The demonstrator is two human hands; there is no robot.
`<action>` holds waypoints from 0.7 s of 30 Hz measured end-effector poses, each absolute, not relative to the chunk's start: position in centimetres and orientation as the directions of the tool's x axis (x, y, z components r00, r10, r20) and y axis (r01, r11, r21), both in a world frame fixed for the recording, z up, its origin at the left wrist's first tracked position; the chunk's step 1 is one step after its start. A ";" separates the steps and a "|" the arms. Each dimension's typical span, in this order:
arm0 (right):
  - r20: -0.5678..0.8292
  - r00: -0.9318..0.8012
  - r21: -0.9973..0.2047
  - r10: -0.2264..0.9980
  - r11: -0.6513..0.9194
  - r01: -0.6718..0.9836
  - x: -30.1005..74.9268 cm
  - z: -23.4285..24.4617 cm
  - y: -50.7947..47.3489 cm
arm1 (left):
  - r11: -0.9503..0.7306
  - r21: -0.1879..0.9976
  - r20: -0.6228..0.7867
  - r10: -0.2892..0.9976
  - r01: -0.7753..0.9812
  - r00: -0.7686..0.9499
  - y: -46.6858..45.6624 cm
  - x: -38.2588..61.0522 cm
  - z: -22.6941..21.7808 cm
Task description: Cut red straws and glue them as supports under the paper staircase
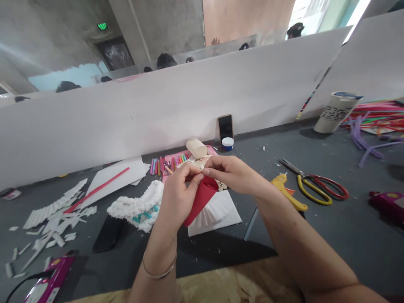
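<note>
A rolled red sheet (202, 200), paper or felt, hangs from my left hand (181, 193), whose thumb and fingers pinch its upper edge. Thumb and fingertips of my right hand (232, 173) are pressed together right beside the left fingertips. A tiny whitish bit shows at that spot; whether the right fingers hold it or the sheet's edge, I cannot tell. Below the roll lies a pleated white piece (210, 212) on a white sheet (232, 208). Left of my hands is a fluffy white knitted piece (139, 206) with teal strips.
To the right lie a yellow glue gun (288, 193) and scissors (315, 181). Markers (158, 166), a beige cylinder (197, 148), a phone (225, 127) and a small jar (227, 144) stand behind. White scraps (57, 223) cover the left; a white partition (158, 109) borders the back.
</note>
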State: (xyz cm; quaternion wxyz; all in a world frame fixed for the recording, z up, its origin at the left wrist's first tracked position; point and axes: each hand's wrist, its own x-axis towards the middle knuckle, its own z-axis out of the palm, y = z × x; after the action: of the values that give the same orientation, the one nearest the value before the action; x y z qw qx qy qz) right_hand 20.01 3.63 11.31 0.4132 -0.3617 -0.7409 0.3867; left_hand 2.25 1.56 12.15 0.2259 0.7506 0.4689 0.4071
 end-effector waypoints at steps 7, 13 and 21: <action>0.357 -0.352 -0.906 0.865 0.413 0.097 20.0 10.9 3.9 | -0.461 0.729 0.399 0.887 0.505 0.233 1.9 2.2 12.2; 0.368 -0.325 -0.922 0.871 0.388 -0.003 19.6 10.6 4.0 | -0.473 0.668 0.446 0.872 0.574 0.200 2.0 2.5 11.9; 0.324 -0.323 -0.942 0.890 0.335 -0.020 19.8 10.7 4.0 | -0.506 0.705 0.443 0.861 0.496 0.249 2.0 2.4 11.8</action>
State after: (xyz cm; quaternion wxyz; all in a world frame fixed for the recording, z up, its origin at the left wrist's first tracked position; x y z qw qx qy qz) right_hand 19.75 3.99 10.67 0.4802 -0.3289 -0.6612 0.4735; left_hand 2.40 2.02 11.85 0.2174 0.7597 0.4468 0.4195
